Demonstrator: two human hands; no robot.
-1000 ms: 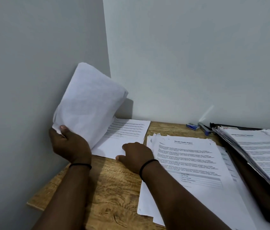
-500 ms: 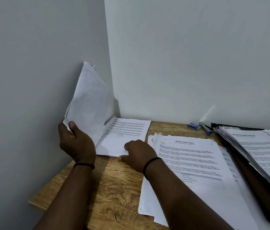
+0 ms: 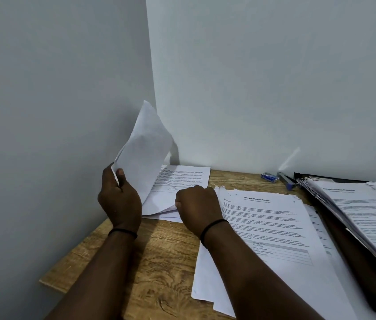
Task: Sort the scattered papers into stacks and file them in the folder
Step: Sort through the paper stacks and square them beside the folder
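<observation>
My left hand [image 3: 120, 202] grips the lower edge of a few white sheets [image 3: 143, 153], holding them upright and bent near the left wall. Beneath them a small stack of printed papers [image 3: 182, 179] lies flat in the table's back-left corner. My right hand [image 3: 197, 209], fingers curled, pinches the near edge of that stack and lifts its top sheet slightly. A larger stack headed "Sample Health Report" [image 3: 270, 229] lies in the middle. At the right an open dark folder [image 3: 353, 232] holds more printed papers [image 3: 365, 211].
The wooden table [image 3: 159, 262] stands in a corner between two grey walls. A small blue box [image 3: 270, 177] and a blue-tipped pen or marker [image 3: 286, 181] lie by the back wall. The table's left front corner [image 3: 43, 282] is close to the left wall.
My left hand has swung the held sheets from a broad, tilted spread to a more upright, narrower position nearer the corner. My right hand now lifts the edge of the flat stack's top sheet.
</observation>
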